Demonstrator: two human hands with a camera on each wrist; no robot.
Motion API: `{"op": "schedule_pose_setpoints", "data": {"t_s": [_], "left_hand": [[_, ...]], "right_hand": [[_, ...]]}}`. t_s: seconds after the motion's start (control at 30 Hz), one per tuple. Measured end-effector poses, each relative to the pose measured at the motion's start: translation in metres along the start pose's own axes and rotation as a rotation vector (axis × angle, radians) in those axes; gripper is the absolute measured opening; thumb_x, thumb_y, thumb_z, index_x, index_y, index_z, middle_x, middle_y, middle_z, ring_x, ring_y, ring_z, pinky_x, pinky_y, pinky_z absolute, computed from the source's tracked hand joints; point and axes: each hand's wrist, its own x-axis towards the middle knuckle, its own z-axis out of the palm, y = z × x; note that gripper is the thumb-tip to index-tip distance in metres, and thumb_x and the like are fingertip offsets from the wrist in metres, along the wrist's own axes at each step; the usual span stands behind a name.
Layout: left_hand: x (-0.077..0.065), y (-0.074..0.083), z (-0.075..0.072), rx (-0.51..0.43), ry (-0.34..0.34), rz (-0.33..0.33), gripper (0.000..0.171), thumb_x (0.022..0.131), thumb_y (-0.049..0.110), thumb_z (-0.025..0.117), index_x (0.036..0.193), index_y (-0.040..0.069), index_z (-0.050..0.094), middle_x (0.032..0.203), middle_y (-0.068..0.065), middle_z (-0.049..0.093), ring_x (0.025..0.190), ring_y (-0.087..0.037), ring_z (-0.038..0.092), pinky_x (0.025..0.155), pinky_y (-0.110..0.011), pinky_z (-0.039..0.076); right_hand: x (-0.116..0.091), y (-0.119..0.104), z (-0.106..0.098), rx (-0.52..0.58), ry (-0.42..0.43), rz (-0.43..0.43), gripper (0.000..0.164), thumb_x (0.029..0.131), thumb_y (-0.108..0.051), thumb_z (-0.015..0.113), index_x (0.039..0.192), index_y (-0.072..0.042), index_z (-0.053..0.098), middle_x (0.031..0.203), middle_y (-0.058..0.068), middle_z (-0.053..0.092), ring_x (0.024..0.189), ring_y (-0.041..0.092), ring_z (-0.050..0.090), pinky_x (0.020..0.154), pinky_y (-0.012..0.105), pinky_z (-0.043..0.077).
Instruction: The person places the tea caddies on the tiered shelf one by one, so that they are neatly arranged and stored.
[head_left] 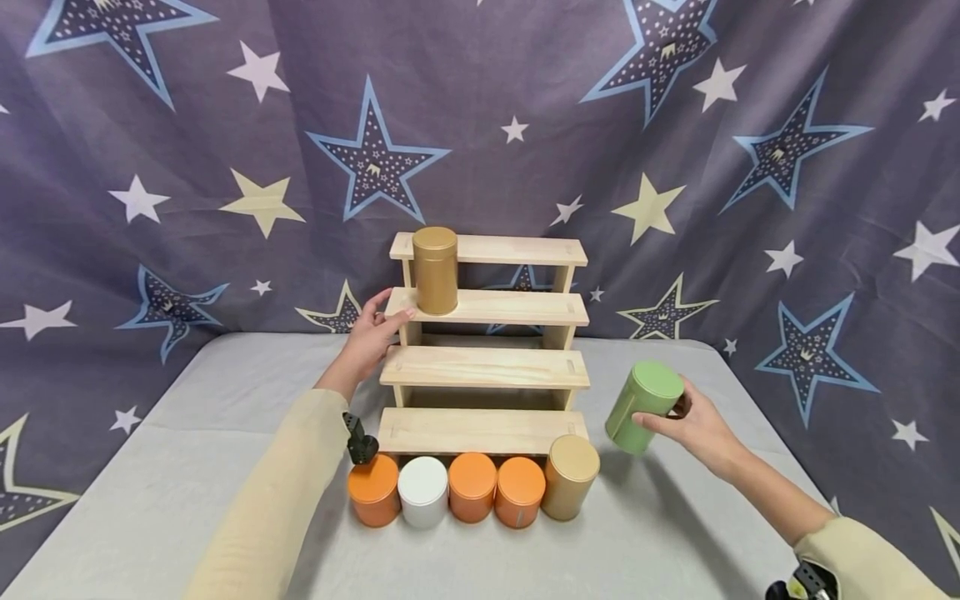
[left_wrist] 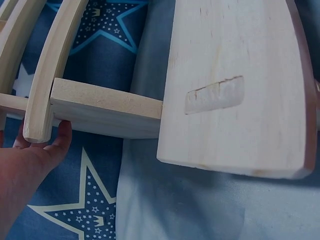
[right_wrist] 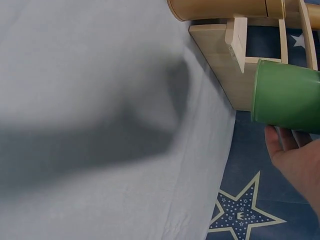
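A tall green tin (head_left: 643,408) is held tilted above the table by my right hand (head_left: 693,421), to the right of the stepped wooden shelf stand (head_left: 487,367). The right wrist view shows the green tin (right_wrist: 287,97) on its side in that frame, with fingertips along its lower surface. My left hand (head_left: 367,342) grips the left end of the second step from the top, thumb at its front edge. In the left wrist view, fingers of the left hand (left_wrist: 30,162) curl round that board's end. Beside the thumb, a tall dark-gold tin (head_left: 436,273) stands upright on that step.
Along the stand's foot is a row of tins: an orange tin (head_left: 374,492), a white tin (head_left: 423,493), two more orange tins and a taller gold tin (head_left: 572,477). A star-patterned curtain (head_left: 480,108) hangs behind the pale cloth-covered table (head_left: 150,492).
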Motion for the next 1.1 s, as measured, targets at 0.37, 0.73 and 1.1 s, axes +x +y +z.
{"op": "schedule_pose_setpoints", "data": {"t_s": [0.37,0.73,1.1], "left_hand": [[0.003,-0.001,0.000,0.000,-0.005,0.004,0.076,0.091,0.026,0.060,0.150,0.027,0.012,0.143,-0.020,0.037,0.133,-0.034,0.036,0.110,-0.046,0.029],[-0.006,0.009,0.002,-0.021,-0.014,-0.024,0.076,0.091,0.022,0.059,0.151,0.024,0.011,0.146,-0.020,0.034,0.135,-0.033,0.033,0.112,-0.047,0.025],[-0.004,0.006,0.001,-0.025,-0.013,-0.010,0.076,0.091,0.022,0.059,0.150,0.024,0.011,0.146,-0.020,0.034,0.134,-0.031,0.035,0.112,-0.045,0.026]], "right_hand": [[0.012,-0.008,-0.001,0.014,0.014,-0.031,0.069,0.084,-0.022,0.069,0.138,-0.001,0.033,0.124,0.021,0.052,0.096,-0.004,0.053,0.081,0.021,0.048],[0.025,-0.020,-0.001,-0.006,0.012,-0.062,0.069,0.083,-0.024,0.071,0.138,-0.004,0.035,0.125,0.017,0.052,0.098,-0.001,0.053,0.083,0.024,0.048],[0.039,-0.033,0.000,0.008,0.025,-0.094,0.072,0.082,-0.023,0.072,0.141,-0.009,0.033,0.124,0.016,0.052,0.103,0.009,0.055,0.083,0.027,0.049]]}}
